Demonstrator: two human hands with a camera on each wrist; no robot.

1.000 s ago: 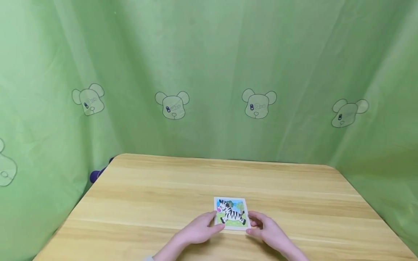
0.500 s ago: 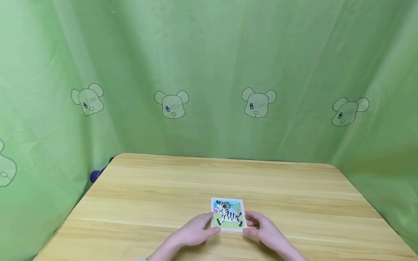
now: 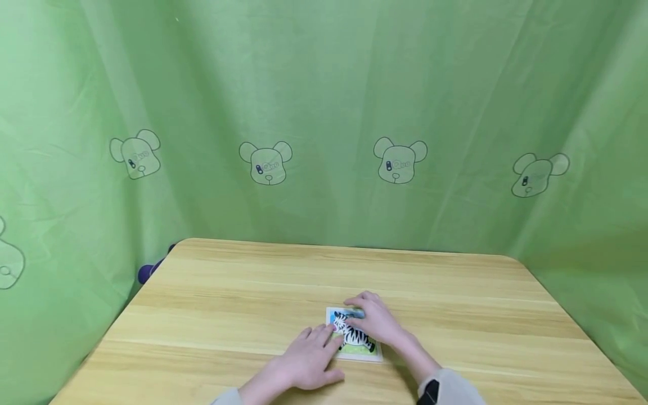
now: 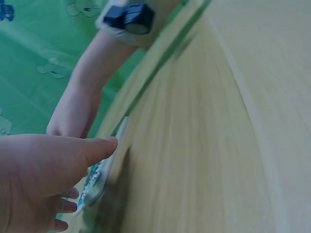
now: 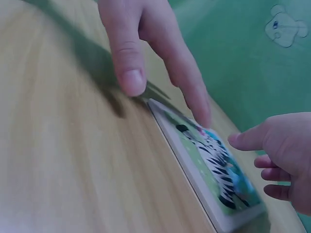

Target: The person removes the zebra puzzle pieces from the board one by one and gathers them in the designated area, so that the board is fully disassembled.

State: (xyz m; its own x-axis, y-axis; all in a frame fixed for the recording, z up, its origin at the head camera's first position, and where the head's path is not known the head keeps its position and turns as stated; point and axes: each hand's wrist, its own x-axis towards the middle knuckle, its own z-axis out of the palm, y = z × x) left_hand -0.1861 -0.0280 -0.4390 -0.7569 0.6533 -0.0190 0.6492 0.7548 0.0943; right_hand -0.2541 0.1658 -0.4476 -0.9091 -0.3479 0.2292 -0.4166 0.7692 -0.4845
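A flat square zebra picture board [image 3: 354,350] with a white border lies on the wooden table in front of me. Over its left side my left hand [image 3: 310,361] stretches out, fingers extended and the thumb apart. My right hand [image 3: 377,320] is above the board's far right part and hides that corner, its fingers slightly bent. In the right wrist view, a left fingertip is at or just over the board [image 5: 216,170], and the right thumb points toward it. Whether the right fingers touch the surface cannot be made out. The left wrist view shows the board [image 4: 99,180] nearly edge-on beyond the left thumb.
The wooden table [image 3: 243,275] spreads around the board. Green curtains [image 3: 324,84] printed with bear heads hang behind and on both sides. A purple object [image 3: 145,273] shows past the table's left edge. A dark device [image 4: 131,18] sits on the right wrist.
Both hands have left their hold on the board's side edges. My left hand now reaches over the left side; the right has moved up and left over the far part. The board slid slightly left earlier.
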